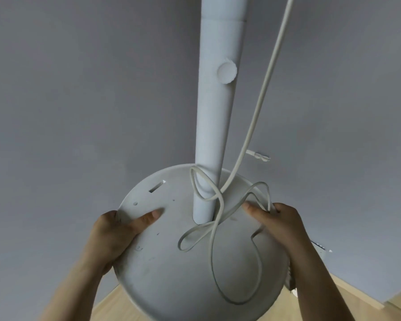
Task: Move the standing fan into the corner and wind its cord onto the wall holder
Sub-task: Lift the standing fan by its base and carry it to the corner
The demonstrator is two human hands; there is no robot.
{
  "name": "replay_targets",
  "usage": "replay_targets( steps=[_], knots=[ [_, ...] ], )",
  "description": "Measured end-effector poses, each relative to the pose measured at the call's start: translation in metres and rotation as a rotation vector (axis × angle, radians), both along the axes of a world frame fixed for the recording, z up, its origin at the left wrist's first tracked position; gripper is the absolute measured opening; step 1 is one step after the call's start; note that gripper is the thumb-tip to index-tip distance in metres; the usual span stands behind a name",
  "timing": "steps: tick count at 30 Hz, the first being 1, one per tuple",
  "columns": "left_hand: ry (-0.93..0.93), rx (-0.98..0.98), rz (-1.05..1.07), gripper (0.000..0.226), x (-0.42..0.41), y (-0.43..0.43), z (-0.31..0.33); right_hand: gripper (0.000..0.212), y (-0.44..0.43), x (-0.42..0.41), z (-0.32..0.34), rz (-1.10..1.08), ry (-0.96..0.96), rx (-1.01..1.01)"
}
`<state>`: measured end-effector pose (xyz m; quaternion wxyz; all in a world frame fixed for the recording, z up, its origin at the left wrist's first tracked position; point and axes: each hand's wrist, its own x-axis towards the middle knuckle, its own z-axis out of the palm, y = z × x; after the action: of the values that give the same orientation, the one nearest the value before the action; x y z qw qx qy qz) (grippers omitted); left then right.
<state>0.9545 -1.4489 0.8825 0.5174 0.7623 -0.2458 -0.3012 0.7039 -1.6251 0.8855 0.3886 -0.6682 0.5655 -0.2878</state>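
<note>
head view: your left grip (111, 232) clasps the fan base (171, 274) rim; your right grip (280, 223) clasps the opposite rim and cord (252, 126) loops.

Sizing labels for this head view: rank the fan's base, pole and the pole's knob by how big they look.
1. base
2. pole
3. knob
The base sits nearest the camera, so its lead over the pole may be exaggerated.
</note>
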Motion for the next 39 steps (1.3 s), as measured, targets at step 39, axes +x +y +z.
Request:
replay_targets(
  steps=[39],
  knots=[
    [-0.058, 0.069, 0.260, 0.080, -0.065, -0.411, -0.046, 0.044, -0.473, -0.017, -0.033, 0.273, 0.041, 0.073]
  ],
)
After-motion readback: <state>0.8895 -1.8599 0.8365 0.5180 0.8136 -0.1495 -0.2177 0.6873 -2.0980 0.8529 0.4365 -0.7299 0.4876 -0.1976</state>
